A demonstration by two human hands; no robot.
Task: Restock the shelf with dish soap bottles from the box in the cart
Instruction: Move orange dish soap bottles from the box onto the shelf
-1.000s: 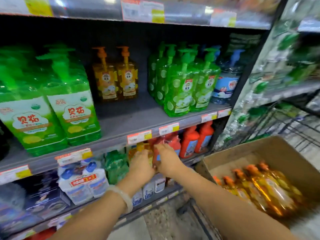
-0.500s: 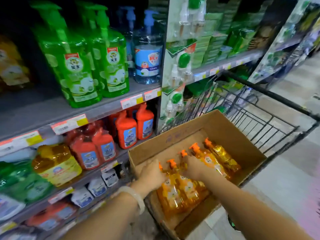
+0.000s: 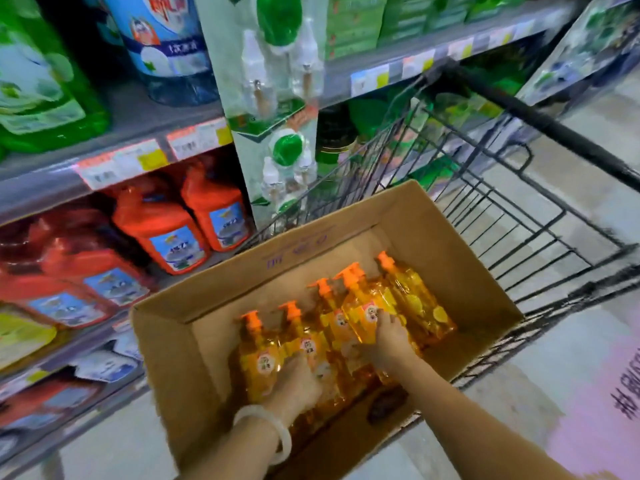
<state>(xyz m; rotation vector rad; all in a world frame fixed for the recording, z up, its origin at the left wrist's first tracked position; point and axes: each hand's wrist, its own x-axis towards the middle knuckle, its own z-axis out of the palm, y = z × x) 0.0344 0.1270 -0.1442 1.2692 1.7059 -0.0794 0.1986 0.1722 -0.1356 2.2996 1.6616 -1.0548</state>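
While both hands were at the shelf a second ago, now the left hand (image 3: 294, 382) and the right hand (image 3: 389, 336) each grip an orange bottle (image 3: 258, 362) in the box (image 3: 173, 358), so another restocking round begins.

Place: shop aisle | evidence: shelves (image 3: 114, 133) stocked with bottled goods, price tags (image 3: 121, 164) on shelf edges, wire cart (image 3: 519, 188) beside them

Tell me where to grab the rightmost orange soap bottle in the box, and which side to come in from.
Grip the rightmost bottle round its body, just below the orange pump, coming down from above through the box's open top. It lies on its side, pump toward the far wall, with bare cardboard on its right for fingers to slip under. The right hand is nearest but already rests on the neighbouring bottle.
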